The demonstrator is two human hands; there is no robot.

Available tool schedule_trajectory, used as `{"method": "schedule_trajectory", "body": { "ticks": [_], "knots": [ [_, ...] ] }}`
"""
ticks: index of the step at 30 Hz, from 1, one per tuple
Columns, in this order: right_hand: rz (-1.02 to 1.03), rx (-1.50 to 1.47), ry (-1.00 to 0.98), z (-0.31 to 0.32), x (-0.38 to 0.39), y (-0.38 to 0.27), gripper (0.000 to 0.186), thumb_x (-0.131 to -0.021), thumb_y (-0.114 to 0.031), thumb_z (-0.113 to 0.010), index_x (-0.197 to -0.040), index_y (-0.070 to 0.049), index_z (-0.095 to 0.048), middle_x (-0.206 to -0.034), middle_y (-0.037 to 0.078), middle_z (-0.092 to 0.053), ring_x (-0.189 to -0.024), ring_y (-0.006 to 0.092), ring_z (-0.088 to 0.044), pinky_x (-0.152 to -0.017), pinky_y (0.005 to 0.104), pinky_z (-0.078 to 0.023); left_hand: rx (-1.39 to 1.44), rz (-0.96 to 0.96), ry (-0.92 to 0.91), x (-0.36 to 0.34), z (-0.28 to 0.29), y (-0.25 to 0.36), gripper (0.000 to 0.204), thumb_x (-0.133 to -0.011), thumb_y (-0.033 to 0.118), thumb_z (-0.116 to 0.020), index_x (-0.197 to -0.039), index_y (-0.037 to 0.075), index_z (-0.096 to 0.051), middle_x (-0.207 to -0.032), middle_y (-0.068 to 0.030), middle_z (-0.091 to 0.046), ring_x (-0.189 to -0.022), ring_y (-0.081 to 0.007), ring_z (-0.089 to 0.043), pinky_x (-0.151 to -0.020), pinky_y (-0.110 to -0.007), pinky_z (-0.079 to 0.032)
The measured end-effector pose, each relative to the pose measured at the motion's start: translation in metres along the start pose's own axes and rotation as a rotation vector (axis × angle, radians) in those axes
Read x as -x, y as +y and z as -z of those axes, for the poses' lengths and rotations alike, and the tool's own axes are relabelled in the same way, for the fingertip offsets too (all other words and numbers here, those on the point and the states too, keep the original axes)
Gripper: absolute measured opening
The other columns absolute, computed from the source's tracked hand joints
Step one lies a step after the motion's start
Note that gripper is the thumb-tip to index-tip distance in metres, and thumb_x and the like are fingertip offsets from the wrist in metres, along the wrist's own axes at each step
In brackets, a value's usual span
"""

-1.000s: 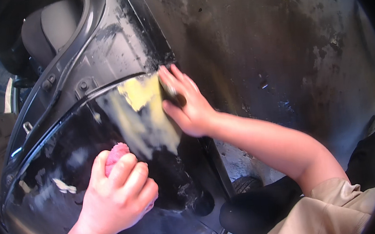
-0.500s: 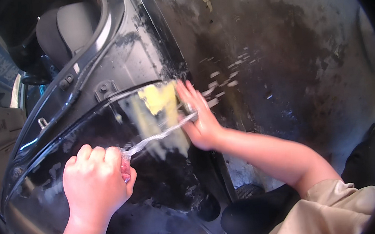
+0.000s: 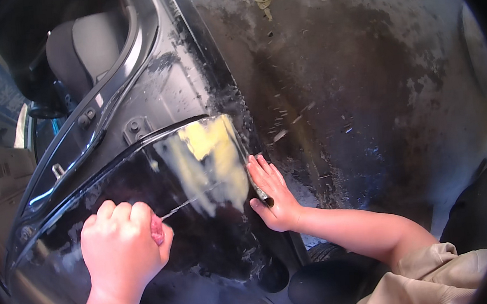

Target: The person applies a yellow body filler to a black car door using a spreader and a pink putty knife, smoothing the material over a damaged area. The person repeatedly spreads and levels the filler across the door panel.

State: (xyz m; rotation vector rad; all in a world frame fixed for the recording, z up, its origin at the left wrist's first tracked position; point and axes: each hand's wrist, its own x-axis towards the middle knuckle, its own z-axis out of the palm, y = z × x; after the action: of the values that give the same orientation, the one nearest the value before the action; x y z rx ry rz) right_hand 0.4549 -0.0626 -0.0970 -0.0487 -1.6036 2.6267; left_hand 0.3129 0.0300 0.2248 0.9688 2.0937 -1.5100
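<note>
Left hand (image 3: 120, 243) clenched on pink wad (image 3: 156, 229), trailing a thin stream (image 3: 177, 208); right hand (image 3: 277, 200), apart, flat over curled sheet (image 3: 262, 195) beside yellow patch (image 3: 196, 139) on black panel (image 3: 206, 246); wetness may make it slip
</note>
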Motion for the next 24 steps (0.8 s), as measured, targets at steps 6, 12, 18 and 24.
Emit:
{"method": "schedule_trajectory", "body": {
  "ticks": [6, 12, 18, 24],
  "knots": [
    [0.092, -0.012, 0.162, 0.015, -0.083, 0.003, 0.079, -0.106, -0.027, -0.066, -0.174, -0.006, -0.03, -0.183, 0.018, -0.026, -0.17, 0.0427, -0.017, -0.133, 0.063, -0.016, 0.021, -0.059, 0.102, -0.01, -0.006, 0.004, 0.027, -0.068, 0.013, -0.078, -0.066, 0.012, -0.051, -0.066, -0.0053, -0.053, -0.065, -0.0289, -0.058, -0.058, -0.042, -0.047],
    [0.034, -0.045, 0.028, -0.002, -0.002, 0.007, 0.084, -0.105, -0.034, -0.064, -0.176, -0.008, -0.027, -0.183, 0.018, -0.023, -0.171, 0.0428, -0.014, -0.134, 0.0643, -0.012, 0.014, -0.057, 0.089, -0.006, -0.005, -0.002, 0.028, -0.066, 0.015, -0.077, -0.064, 0.014, -0.049, -0.066, -0.0038, -0.051, -0.065, -0.0271, -0.055, -0.059, -0.04, -0.044],
    [0.084, -0.018, 0.089, 0.013, -0.041, 0.005, 0.082, -0.105, -0.031, -0.065, -0.174, -0.006, -0.03, -0.183, 0.019, -0.026, -0.17, 0.0433, -0.019, -0.133, 0.0648, -0.015, 0.032, -0.075, 0.107, -0.011, -0.006, 0.004, 0.029, -0.063, 0.016, -0.078, -0.064, 0.015, -0.049, -0.067, -0.0033, -0.05, -0.067, -0.0273, -0.055, -0.06, -0.04, -0.044],
    [0.03, -0.027, 0.043, 0.0, -0.016, -0.004, 0.081, -0.106, -0.029, -0.065, -0.174, -0.005, -0.03, -0.181, 0.022, -0.027, -0.169, 0.0443, -0.019, -0.134, 0.0629, -0.014, 0.04, -0.06, 0.085, -0.005, -0.011, -0.002, 0.03, -0.063, 0.015, -0.077, -0.064, 0.015, -0.047, -0.067, -0.0039, -0.049, -0.066, -0.0275, -0.053, -0.06, -0.041, -0.042]
  ]
}}
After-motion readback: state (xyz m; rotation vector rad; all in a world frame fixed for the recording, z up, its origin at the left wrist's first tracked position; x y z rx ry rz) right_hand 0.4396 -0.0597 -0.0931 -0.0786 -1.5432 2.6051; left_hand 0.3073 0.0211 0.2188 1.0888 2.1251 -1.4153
